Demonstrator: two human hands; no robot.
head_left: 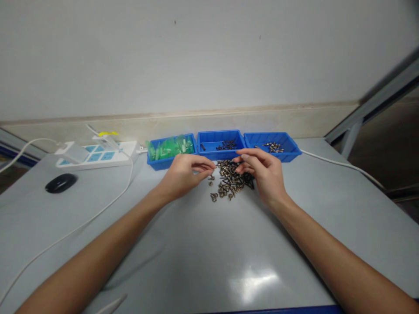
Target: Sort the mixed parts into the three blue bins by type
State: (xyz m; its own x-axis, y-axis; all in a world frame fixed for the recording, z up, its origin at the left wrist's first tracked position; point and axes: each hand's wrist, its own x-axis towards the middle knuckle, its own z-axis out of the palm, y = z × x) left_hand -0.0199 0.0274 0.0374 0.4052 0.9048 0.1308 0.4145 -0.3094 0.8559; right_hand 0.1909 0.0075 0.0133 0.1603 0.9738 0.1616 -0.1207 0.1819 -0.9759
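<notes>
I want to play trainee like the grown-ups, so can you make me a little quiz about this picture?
1. Where are the green things?
A) in the middle bin
B) in the right bin
C) in the left bin

2. True or false: the black mouse and the white power strip are on the same side of the two hands.

3. What lies on the table between the left hand and the right hand?

Key:
1. C
2. True: both are to the left of the hands.
3. A pile of small metal parts.
</notes>
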